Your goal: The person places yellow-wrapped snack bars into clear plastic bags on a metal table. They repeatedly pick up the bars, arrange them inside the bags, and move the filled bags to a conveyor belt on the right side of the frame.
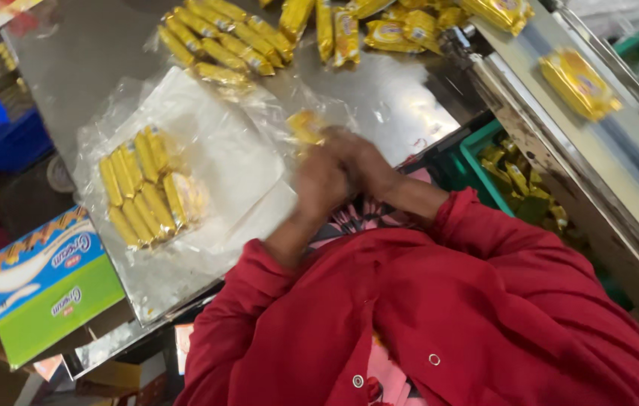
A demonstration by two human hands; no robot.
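Red sleeves [439, 316] nearest me. Left hand [319, 180] and right hand [364, 162] pressed together at the table's [94, 68] near edge, both blurred; fingers seem closed round a yellow packet [306, 125], exact grip unclear. Left of them, a clear bag [206, 162] lies flat with a bundle of yellow packets [146, 188] inside. Boxed carton [45, 282] off the near left corner. More wrapped rows [222, 37] at the far edge. One packet on the conveyor [578, 83], right.
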